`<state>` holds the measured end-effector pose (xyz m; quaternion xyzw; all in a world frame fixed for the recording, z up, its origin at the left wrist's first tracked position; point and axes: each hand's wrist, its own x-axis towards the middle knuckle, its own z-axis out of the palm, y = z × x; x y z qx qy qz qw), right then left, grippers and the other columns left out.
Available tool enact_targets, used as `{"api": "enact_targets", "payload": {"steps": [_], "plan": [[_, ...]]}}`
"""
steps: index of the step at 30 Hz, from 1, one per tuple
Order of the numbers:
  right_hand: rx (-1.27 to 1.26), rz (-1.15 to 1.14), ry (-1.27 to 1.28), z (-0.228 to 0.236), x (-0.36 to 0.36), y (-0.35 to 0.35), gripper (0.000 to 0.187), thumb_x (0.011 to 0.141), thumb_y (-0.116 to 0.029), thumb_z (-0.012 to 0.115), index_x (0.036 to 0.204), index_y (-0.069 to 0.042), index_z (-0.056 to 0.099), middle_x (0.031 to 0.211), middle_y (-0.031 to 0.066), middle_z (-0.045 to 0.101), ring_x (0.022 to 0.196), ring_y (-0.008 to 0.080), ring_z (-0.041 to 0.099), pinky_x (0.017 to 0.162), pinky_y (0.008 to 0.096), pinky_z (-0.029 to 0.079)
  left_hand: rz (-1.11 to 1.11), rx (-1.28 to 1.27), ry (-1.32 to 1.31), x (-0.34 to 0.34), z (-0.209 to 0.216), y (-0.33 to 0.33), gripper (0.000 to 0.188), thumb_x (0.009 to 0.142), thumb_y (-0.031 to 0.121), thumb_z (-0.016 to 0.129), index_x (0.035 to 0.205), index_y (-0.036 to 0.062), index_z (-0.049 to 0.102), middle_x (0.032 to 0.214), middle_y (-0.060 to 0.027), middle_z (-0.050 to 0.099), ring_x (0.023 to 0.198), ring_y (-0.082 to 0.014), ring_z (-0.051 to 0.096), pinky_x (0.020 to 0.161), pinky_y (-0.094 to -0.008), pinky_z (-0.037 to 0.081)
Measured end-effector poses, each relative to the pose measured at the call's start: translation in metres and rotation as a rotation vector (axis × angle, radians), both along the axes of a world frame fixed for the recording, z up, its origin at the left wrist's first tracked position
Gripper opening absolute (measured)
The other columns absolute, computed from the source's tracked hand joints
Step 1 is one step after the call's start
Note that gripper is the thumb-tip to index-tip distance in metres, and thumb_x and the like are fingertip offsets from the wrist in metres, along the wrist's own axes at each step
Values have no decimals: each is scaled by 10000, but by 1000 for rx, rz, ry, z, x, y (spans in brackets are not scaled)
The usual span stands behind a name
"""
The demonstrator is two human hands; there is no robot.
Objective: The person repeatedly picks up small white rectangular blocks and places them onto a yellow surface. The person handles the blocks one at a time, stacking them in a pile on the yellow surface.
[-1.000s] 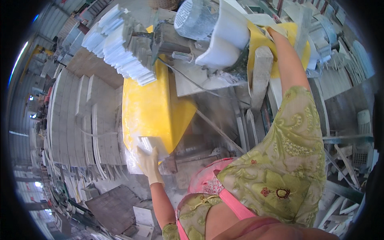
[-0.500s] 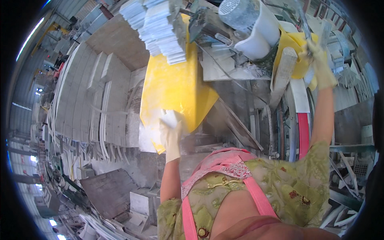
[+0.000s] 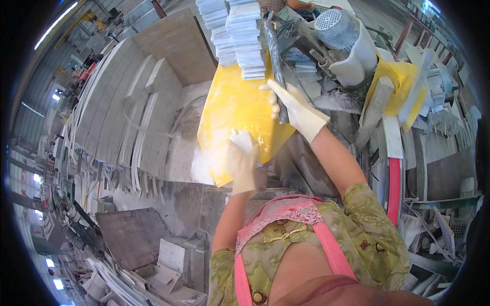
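The left hand (image 3: 241,166), in a cream glove, is gripping a small white block (image 3: 243,141) over the near end of a yellow plastic sheet (image 3: 229,104); motion is blurring the fingers, so their exact placing on the block is hard to tell. The right hand (image 3: 296,108), gloved alike, is closing around the lower part of a dark grey bar (image 3: 274,53), which is slanting up and away along the right side of the sheet. The block is sitting in the left hand, to the left of and nearer the person than the bar's lower end.

White tiles (image 3: 246,38) are standing in stacks at the sheet's far end, just left of the bar. To the right, a motor with a perforated cover (image 3: 334,25) is resting beside a curved white guard (image 3: 356,61). Further right, a second yellow sheet (image 3: 390,84) is hanging near a wooden post (image 3: 376,104). Grey slabs (image 3: 104,115) are leaning in a row at the left. The person is wearing a pink apron (image 3: 283,217) over a green patterned top (image 3: 380,232).
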<state>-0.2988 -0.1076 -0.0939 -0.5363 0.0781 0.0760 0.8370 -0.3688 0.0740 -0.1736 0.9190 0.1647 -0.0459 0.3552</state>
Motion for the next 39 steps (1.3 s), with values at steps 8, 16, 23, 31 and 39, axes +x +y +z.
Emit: {"api": "enact_targets", "payload": {"steps": [8, 16, 23, 31, 39], "plan": [[55, 14, 3, 3, 26, 7, 331, 991, -368, 634, 1085, -53, 665, 738, -4, 544, 580, 101, 551, 522, 310, 532, 27, 82, -41, 2, -9, -5, 1078, 748, 500, 770, 1531, -59, 284, 1384, -286, 535, 1248, -405, 569, 1040, -441, 471], [192, 4, -33, 6, 41, 6, 347, 990, -369, 637, 1065, -31, 665, 746, 4, 547, 576, 111, 544, 534, 305, 534, 29, 40, -96, -1, -14, -5, 1059, 751, 478, 768, 1535, -47, 288, 1396, -281, 528, 1254, -408, 564, 1049, -445, 466], [594, 95, -87, 19, 56, 12, 416, 1025, -332, 599, 1254, 15, 606, 790, -6, 560, 609, 53, 514, 513, 189, 471, 35, 76, -54, 3, -15, -6, 1061, 751, 488, 764, 1541, -35, 285, 1419, -278, 510, 1266, -409, 554, 1064, -444, 456], [803, 109, -57, 17, 50, 0, 356, 997, -318, 628, 1268, -87, 624, 828, 22, 606, 563, 101, 516, 520, 249, 482, 42, 58, 36, 7, -10, -8, 1076, 744, 505, 761, 1547, -23, 279, 1432, -276, 504, 1284, -406, 545, 1076, -440, 451], [1204, 138, -91, 27, 41, 22, 203, 987, -316, 636, 1086, -140, 645, 787, 30, 609, 503, 88, 457, 453, 237, 379, 47, 97, 9, 6, -20, -8, 1048, 762, 538, 718, 1539, -27, 300, 1422, -289, 513, 1272, -403, 563, 1060, -451, 464]]}}
